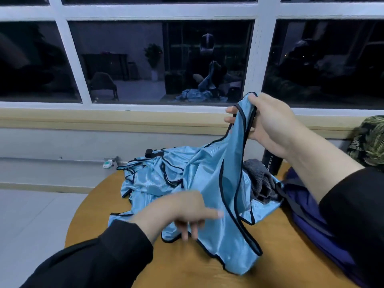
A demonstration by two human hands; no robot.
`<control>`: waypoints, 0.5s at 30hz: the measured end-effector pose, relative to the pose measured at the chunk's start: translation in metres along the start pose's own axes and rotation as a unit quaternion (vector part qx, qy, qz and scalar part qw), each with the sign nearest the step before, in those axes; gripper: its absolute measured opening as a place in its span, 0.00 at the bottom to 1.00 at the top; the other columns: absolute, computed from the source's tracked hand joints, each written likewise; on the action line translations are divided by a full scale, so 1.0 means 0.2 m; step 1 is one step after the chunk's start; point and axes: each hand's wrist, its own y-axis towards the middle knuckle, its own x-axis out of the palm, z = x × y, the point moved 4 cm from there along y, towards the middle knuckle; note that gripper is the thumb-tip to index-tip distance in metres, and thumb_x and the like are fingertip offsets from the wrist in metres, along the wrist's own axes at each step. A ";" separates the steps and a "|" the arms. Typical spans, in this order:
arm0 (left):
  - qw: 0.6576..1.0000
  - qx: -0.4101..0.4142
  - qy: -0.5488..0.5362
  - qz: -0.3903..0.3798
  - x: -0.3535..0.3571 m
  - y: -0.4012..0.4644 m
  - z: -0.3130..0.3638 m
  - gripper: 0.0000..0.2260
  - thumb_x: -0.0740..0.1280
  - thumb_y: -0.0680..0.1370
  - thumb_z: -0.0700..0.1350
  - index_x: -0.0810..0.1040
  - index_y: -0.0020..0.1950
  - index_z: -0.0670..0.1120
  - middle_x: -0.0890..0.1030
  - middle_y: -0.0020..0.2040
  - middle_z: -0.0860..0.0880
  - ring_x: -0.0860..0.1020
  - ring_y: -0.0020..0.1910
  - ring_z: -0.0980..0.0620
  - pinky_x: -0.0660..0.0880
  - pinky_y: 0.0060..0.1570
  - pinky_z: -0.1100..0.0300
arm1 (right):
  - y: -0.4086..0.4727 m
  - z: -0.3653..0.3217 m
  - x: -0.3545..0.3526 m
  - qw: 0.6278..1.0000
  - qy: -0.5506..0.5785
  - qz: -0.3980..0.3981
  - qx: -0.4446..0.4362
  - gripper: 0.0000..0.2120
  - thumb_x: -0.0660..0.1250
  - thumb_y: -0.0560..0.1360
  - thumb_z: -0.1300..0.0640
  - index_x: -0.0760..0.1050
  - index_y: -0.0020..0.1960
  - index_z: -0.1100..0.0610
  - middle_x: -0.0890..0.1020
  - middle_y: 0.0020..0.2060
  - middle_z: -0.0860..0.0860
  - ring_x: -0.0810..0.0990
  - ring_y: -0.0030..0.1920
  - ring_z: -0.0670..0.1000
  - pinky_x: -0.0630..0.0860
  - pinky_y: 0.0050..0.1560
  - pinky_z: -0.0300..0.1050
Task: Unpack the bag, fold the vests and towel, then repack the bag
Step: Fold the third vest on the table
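Observation:
A light blue vest (209, 183) with black trim hangs from my right hand (268, 125), which grips its shoulder straps high above the round wooden table (187, 267). Its lower hem trails onto the tabletop. My left hand (182, 215) hovers over the hanging cloth near the table's middle, blurred, with the index finger stretched out and the others loosely bent, holding nothing. More blue vests (149, 175) lie crumpled in a heap behind. A grey towel (259, 179) sits bunched to the right of the heap. The dark purple bag (318, 231) lies at the table's right edge.
A black sport bottle (272, 163) stands behind the towel. A camouflage-patterned cushion or cloth (369, 140) is at the far right. Beyond the table runs a low wall with a window sill (104, 119) and dark windows. Pale floor lies to the left.

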 end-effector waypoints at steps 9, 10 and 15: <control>0.971 -0.076 -0.219 0.056 0.54 0.25 -0.17 0.34 0.71 0.74 0.65 0.73 0.69 0.42 0.84 0.51 0.45 0.80 0.34 0.50 0.82 0.37 0.55 | -0.01 0.05 -0.04 1.000 0.003 0.023 -0.017 0.09 0.58 0.85 0.58 0.74 0.62 0.58 0.83 0.60 0.51 0.84 0.58 0.55 0.82 0.55 0.64; 0.964 -0.058 -0.243 0.085 0.57 0.25 -0.15 0.34 0.73 0.72 0.65 0.74 0.68 0.44 0.82 0.52 0.48 0.80 0.37 0.52 0.82 0.38 0.56 | -0.01 0.04 -0.04 0.999 0.002 0.024 -0.027 0.10 0.59 0.84 0.61 0.74 0.64 0.57 0.82 0.62 0.51 0.84 0.59 0.55 0.82 0.55 0.65; 0.871 0.039 -0.469 0.137 0.68 0.25 0.01 0.23 0.79 0.73 0.51 0.71 0.62 0.57 0.83 0.52 0.56 0.82 0.47 0.66 0.77 0.48 0.70 | -0.04 0.03 -0.03 0.998 -0.034 -0.005 -0.052 0.31 0.61 0.82 0.67 0.60 0.80 0.45 0.80 0.64 0.50 0.85 0.58 0.54 0.82 0.57 0.60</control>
